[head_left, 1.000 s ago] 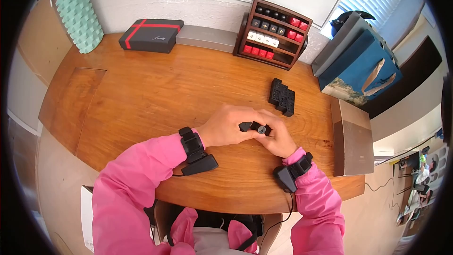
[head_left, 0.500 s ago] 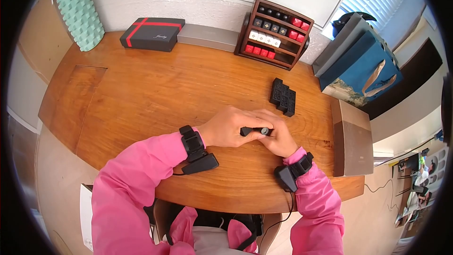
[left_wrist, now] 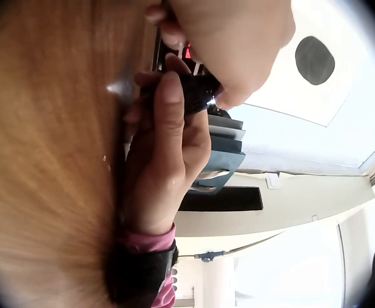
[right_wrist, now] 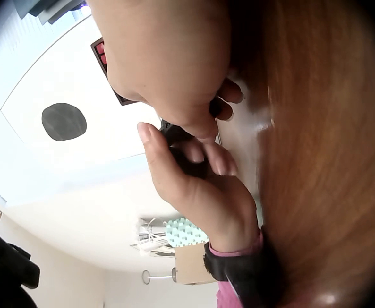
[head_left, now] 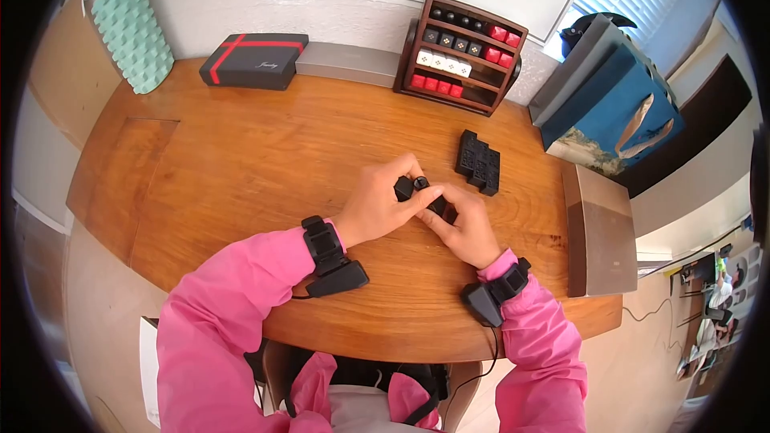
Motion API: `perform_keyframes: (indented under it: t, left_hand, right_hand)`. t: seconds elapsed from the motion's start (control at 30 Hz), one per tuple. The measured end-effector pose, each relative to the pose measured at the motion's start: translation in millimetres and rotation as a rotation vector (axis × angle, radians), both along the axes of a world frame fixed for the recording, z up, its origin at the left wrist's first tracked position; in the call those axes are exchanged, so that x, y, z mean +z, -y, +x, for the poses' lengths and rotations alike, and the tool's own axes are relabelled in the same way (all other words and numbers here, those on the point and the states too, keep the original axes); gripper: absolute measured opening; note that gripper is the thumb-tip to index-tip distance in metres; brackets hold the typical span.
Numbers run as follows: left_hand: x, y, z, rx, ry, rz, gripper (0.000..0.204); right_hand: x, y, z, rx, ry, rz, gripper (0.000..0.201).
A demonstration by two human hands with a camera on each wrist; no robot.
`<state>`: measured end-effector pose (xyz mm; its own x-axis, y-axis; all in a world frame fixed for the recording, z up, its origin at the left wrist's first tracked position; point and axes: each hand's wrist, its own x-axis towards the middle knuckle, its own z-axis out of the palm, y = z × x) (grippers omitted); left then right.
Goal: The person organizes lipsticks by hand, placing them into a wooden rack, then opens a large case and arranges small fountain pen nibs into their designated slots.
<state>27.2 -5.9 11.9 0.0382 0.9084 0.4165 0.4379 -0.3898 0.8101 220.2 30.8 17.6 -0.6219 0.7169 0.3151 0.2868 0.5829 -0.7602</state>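
Observation:
In the head view, the left hand (head_left: 370,202) and right hand (head_left: 468,228) meet above the front half of the wooden table. The left fingers and thumb pinch a small black object (head_left: 403,188) with a round end facing up. Curled fingers of the right hand hold its right part, and the left thumb reaches across it. The left wrist view shows the dark piece (left_wrist: 199,91) between both hands; its shape is partly hidden by fingers. Behind the right hand, several black blocks (head_left: 478,163) stand joined or touching in a stepped group on the table.
A wooden rack (head_left: 459,54) with black, white and red cubes stands at the back. Left of it are a grey box (head_left: 349,63) and a ribboned black box (head_left: 254,62). A brown box (head_left: 600,232) and a blue bag (head_left: 613,112) stand at the right.
Both hands have turned, and the left fingers have moved up and away from the right ones, showing more of the black object. The stepped black blocks have not moved on the table.

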Motion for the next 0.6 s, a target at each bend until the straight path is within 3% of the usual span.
perform_keyframes:
  t: [0.2,0.4,0.6]
  left_hand:
    - [-0.9,-3.5,6.6,-0.098,0.096,0.234,0.02]
    - [4.4,0.4,3.1,-0.049,0.028,0.072,0.015]
    - [5.0,-1.1,0.9,-0.044,0.038,0.063,0.015]
  right_hand:
    - [-5.4,-2.8,1.2,-0.019,-0.071,-0.016,0.029]
    - [1.7,-0.4,0.1,-0.013,-0.049,0.02,0.03]
    - [1.2,-0.7,0.0,-0.03,-0.036,-0.005,0.03]
